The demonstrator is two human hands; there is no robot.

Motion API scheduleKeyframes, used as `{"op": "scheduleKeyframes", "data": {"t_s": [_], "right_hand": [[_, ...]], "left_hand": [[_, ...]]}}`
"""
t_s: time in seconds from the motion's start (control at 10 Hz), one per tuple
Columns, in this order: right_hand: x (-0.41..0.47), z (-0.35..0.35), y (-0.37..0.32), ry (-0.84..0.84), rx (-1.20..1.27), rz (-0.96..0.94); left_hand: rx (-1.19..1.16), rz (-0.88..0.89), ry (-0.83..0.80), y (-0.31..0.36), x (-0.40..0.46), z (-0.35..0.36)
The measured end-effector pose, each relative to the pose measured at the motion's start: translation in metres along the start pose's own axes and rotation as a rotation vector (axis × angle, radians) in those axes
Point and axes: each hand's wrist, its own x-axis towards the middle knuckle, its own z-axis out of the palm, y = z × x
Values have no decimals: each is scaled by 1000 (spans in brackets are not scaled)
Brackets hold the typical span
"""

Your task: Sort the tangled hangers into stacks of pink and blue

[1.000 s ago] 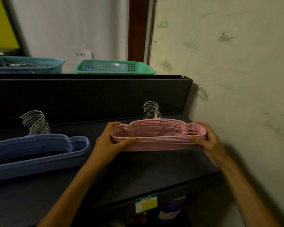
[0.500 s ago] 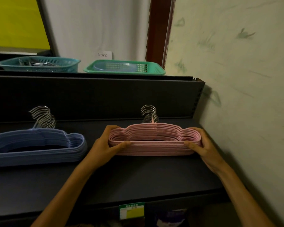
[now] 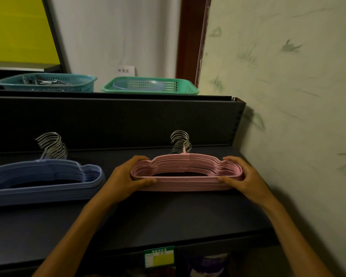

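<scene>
Now both hands grasp the pink stack (image 3: 186, 172), left hand (image 3: 126, 176) at 9 o'clock, right hand (image 3: 242, 176) at 3; even inward pressure should square it on the shelf (image 3: 168, 220).

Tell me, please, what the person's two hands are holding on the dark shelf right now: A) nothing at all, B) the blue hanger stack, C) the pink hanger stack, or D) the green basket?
C: the left hand and right hand each grip one end of the pink hanger stack, while the blue hanger stack lies untouched to the left on the shelf.
</scene>
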Motion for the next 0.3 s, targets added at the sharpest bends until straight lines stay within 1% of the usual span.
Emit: {"op": "scheduleKeyframes", "data": {"t_s": [0.1, 0.2, 0.3], "right_hand": [[0, 0, -1, -20, -24, 4], [2, -4, -4, -76, -90, 30], [4, -8, -13, -29, -263, -25]], "left_hand": [[12, -16, -22, 1, 0, -1], [111, -17, -6, -1, -1, -4], [352, -4, 56, 4, -3, -11]]}}
